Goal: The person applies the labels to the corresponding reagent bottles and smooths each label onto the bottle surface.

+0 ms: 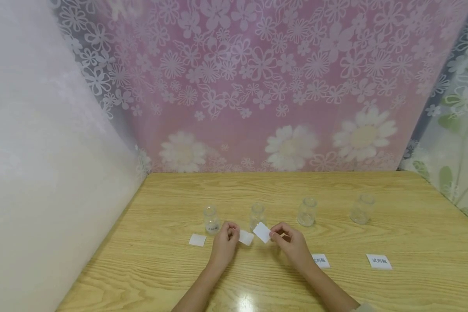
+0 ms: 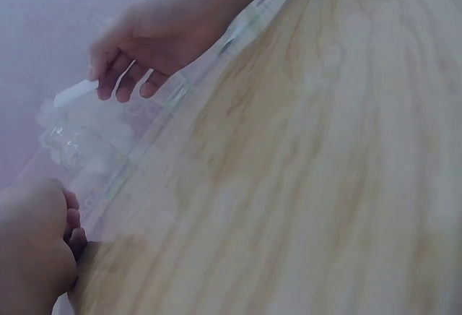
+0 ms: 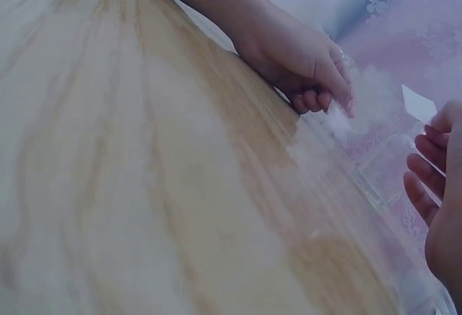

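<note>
In the head view my left hand (image 1: 225, 242) pinches a small white paper slip (image 1: 246, 238) by its edge. Close by on the right, my right hand (image 1: 292, 242) pinches a white rectangular label (image 1: 262, 232), tilted, between thumb and forefinger. No print shows on the face turned to me. Just behind both papers stands an uncapped clear glass jar (image 1: 258, 211), partly hidden by the label. Left of it is another glass jar (image 1: 211, 217) with a printed label on its lower front. In the right wrist view, the right hand's other fingers (image 3: 426, 178) are spread loosely.
Two more clear jars, one mid-right (image 1: 307, 212) and one far right (image 1: 362, 209), stand in the same row. A blank white slip (image 1: 197, 240) lies at the left. Two printed labels, one partly behind my right forearm (image 1: 321, 260) and one farther right (image 1: 379, 261), lie on the wooden table (image 1: 160, 277).
</note>
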`<control>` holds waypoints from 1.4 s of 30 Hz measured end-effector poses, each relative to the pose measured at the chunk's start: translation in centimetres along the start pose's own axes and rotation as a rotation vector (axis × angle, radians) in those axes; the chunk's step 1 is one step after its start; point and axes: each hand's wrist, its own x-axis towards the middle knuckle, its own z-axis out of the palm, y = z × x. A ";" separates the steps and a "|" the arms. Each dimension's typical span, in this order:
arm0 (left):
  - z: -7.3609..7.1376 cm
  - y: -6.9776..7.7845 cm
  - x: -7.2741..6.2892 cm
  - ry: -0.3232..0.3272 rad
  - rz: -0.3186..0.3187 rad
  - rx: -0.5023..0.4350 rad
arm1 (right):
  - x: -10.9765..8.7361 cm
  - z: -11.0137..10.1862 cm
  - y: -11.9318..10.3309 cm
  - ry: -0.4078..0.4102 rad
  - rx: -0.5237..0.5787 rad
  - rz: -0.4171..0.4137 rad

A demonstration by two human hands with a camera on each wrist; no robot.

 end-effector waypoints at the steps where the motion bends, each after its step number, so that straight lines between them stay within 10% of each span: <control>1: 0.0 0.0 0.0 -0.006 0.013 0.010 | 0.1 0.0 0.1 0.015 0.019 0.011; 14: -0.1 -0.3 0.3 -0.061 0.209 0.225 | 0.5 -0.1 0.5 0.033 0.050 -0.012; 42: 0.1 0.1 -0.1 -0.112 0.151 0.342 | 0.3 0.2 -1.4 0.021 0.046 -0.035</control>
